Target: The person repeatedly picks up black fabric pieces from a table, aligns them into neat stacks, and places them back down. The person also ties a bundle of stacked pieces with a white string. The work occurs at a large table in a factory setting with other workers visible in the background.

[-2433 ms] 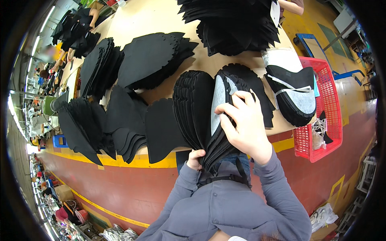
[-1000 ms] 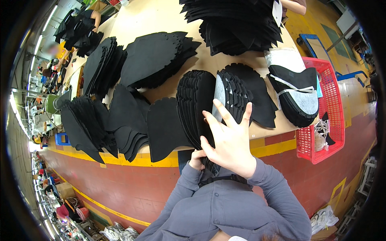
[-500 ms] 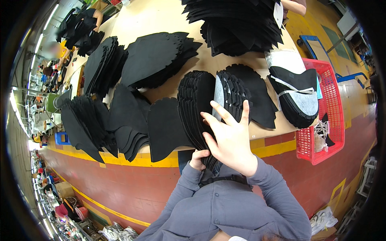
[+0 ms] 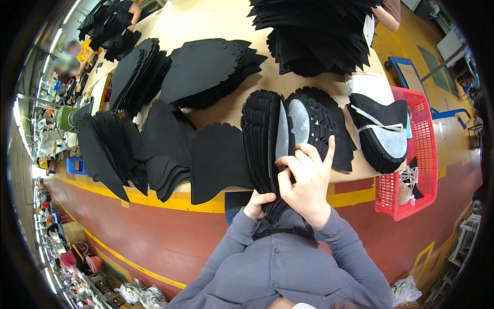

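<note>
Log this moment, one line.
left hand: gripping black notched pieces, lower end | right hand: at same pieces | red perforated basket: beside table

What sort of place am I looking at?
Probably a factory workshop: stacks of flat, black, scallop-edged pieces on a pale, flat worktable, a red perforated plastic basket, and yellow painted stripes on red flooring.

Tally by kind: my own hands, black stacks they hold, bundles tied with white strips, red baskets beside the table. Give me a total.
Left hand and right hand: 2
Black stack, fanned open: 1
Tied bundle: 1
Red basket: 1
Total: 5
</note>
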Tool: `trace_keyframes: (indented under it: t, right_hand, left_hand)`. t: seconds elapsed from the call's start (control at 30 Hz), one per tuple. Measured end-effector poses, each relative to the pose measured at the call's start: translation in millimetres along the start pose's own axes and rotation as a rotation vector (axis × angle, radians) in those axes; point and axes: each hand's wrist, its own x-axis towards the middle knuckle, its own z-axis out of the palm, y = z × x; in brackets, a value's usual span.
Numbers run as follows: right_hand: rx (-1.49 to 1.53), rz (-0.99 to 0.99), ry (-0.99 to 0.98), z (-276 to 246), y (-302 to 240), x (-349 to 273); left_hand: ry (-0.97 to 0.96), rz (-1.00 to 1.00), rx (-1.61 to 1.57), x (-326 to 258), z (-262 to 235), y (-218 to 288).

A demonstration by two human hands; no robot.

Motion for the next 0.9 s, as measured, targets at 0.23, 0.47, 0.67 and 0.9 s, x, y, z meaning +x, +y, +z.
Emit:
trace_keyframes:
  t: [0.23, 0.47, 0.67, 0.9]
  right_hand:
    - [0.093, 0.089, 0.116, -5.8, 12.6, -4.4]
    - [-0.143, 0.051, 0.051, -13.2, 15.7, -8.3]
    - [-0.036, 0.134, 0.115, -12.8, 4.8, 0.0]
    - [0.014, 0.139, 0.12, -11.5, 13.7, -6.1]
  left_hand:
    - [-0.044, 0.096, 0.076, 4.7, 15.4, 0.1]
    - [-0.045, 0.211, 0.139, 7.2, 26.8, -3.8]
    - [-0.014, 0.157, 0.217, 9.2, 12.6, -9.5]
    - [0.024, 0.265, 0.159, 12.0, 22.4, -11.6]
